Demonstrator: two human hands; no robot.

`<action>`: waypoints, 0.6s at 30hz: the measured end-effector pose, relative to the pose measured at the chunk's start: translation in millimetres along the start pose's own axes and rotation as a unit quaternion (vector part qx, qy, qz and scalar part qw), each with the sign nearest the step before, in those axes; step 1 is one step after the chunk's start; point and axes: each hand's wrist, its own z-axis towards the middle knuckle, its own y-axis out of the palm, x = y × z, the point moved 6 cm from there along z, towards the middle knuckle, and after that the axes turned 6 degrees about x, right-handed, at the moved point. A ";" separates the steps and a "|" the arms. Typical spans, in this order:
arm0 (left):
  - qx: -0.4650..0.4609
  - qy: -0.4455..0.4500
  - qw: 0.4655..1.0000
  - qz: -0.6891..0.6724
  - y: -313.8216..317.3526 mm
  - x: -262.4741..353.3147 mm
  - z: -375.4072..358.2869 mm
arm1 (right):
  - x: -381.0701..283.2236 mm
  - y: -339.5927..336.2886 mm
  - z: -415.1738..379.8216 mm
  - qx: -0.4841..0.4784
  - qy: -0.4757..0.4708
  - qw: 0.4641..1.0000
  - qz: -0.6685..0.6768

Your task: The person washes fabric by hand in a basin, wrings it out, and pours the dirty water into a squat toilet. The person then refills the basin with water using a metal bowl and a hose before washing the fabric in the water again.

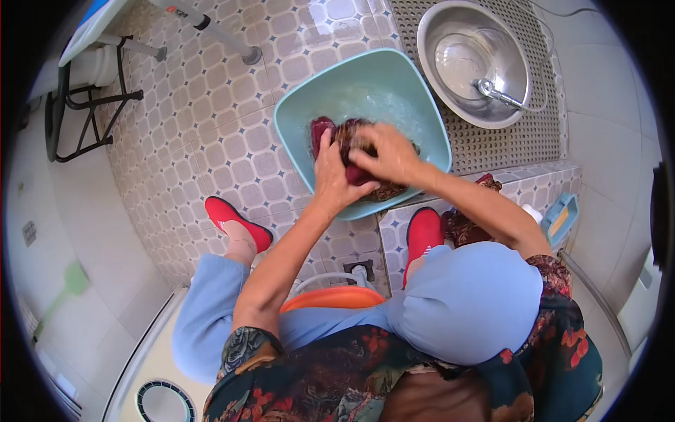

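A light blue plastic basin [288, 116] on the tiled floor holds water and a wet dark red and brown patterned cloth [322, 130]. My left hand [336, 176] is wrapped round part of the cloth at the basin's near side. Just right of it, my right hand [387, 153] presses on the same cloth with curled fingers, slightly blurred. The cloth's lower part lies in the water beneath both hands.
A steel bowl [436, 70] with a shower head [492, 90] stands on a grey perforated mat [485, 151] at the upper right. Patterned fabric [464, 231] and a small blue tray [560, 218] lie right. Black-framed furniture [88, 119] stands left.
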 end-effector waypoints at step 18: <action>-0.200 -0.129 0.956 -0.169 86.4 -112.0 88.7 | 52.6 36.8 94.0 -0.200 0.043 0.946 -0.251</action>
